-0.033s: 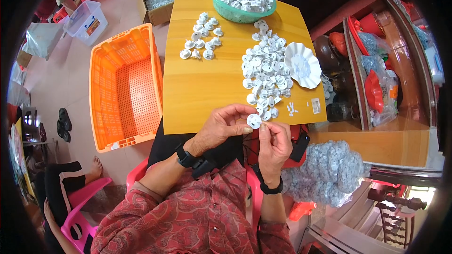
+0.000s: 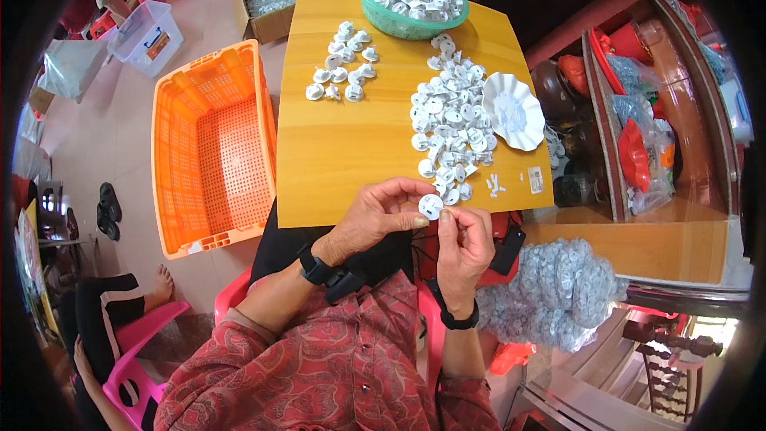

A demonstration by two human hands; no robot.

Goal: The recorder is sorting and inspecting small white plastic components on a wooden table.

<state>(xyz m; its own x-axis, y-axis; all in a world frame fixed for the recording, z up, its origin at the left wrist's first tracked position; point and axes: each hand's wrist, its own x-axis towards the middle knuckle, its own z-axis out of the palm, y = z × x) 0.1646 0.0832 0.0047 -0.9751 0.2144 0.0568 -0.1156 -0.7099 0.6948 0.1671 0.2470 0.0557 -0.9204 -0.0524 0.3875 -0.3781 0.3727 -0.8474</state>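
Note:
Over the table's near edge, my left hand (image 2: 389,206) pinches a small round white plastic part (image 2: 431,206) between thumb and fingers. The part's face, with small dark slots, is turned up. My right hand (image 2: 464,241) is closed, its thumb and fingertips pressed at the part's right edge; any smaller piece between them is hidden. Just beyond my fingers lies a long heap of similar white plastic parts (image 2: 453,116). To its right are a white scalloped dish (image 2: 533,129) of tiny pale pieces and a few loose white pegs (image 2: 494,183).
A smaller group of white parts (image 2: 338,74) sits left on the yellow table (image 2: 335,160). A green basin (image 2: 373,17) heaped with parts stands at the far edge. An orange crate (image 2: 163,152) is left of the table; bagged pale pieces (image 2: 558,291) lie right. Someone's bare foot (image 2: 162,286) shows at left.

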